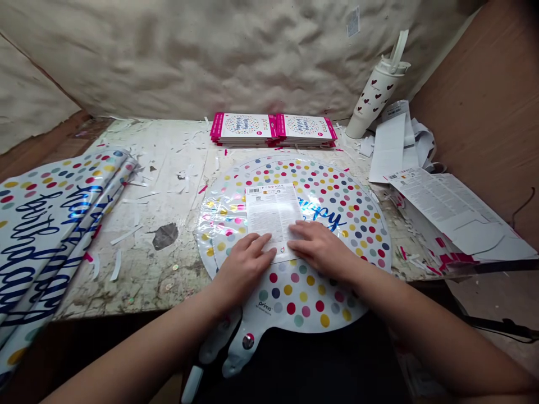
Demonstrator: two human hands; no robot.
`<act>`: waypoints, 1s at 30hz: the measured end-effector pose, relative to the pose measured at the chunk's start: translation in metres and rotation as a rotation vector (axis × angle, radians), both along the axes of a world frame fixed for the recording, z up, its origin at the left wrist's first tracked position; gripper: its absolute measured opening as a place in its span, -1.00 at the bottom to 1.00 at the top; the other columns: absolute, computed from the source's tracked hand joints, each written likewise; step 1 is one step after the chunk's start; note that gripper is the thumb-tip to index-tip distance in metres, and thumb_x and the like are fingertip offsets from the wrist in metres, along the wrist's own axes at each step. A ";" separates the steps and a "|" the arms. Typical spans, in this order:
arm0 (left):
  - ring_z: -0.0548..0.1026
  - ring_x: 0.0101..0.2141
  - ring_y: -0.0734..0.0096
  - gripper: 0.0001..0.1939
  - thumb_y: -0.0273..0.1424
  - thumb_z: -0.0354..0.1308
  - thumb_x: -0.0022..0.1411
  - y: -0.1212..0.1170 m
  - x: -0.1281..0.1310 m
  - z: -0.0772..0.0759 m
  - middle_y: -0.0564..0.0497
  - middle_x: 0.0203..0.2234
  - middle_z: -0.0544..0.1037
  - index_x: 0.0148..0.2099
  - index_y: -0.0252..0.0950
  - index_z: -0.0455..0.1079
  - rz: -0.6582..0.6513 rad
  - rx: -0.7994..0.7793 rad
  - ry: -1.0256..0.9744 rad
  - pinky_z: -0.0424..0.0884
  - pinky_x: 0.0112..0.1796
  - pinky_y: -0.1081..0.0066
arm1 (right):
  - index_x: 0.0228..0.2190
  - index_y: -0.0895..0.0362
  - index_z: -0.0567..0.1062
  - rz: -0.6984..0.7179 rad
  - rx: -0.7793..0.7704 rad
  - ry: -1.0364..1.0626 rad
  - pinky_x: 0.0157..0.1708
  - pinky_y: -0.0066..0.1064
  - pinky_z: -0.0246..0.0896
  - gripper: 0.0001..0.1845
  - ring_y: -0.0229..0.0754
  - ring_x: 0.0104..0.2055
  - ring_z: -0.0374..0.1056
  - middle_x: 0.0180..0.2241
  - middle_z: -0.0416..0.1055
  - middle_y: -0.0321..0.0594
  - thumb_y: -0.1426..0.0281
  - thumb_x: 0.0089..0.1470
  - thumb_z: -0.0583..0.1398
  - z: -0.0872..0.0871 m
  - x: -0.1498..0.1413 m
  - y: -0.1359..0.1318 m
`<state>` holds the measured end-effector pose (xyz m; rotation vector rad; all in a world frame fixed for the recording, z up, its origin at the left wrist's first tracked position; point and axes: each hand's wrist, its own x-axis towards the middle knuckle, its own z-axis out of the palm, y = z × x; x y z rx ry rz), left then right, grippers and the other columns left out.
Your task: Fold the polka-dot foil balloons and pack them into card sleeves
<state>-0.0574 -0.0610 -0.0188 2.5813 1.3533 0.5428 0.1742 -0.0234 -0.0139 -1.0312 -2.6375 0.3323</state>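
Note:
Flat foil balloons (pixel 311 297) with coloured dots and blue lettering lie overlapped at the front of the table, tails hanging over its edge. On top of them rests a white printed card (pixel 272 216) with small text and a barcode. My left hand (pixel 248 264) lies at the card's lower left edge, fingers stretched out over it. On the card's right side my right hand (pixel 318 247) lies with fingers extended, touching its edge. Both hands press down on the card and the balloon; neither is wrapped round anything.
More foil balloons (pixel 54 219) hang folded at the left. Two stacks of pink-edged packets (pixel 273 130) stand at the back beside a white tumbler (pixel 376 98). Printed sheets (pixel 463 210) pile up at the right. Paper scraps (pixel 115 265) litter the worn table (pixel 164 168).

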 end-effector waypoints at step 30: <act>0.52 -0.45 0.36 -0.79 -0.36 0.16 0.14 -0.016 0.020 0.023 -0.12 -0.50 0.56 -0.39 -0.45 0.43 0.578 -1.168 -1.493 0.45 -0.42 0.45 | -0.03 0.12 0.33 -0.008 -0.281 0.397 -0.23 -0.36 0.28 -0.56 -0.21 -0.24 0.33 -0.24 0.41 -0.14 0.36 0.02 0.20 0.037 -0.025 -0.019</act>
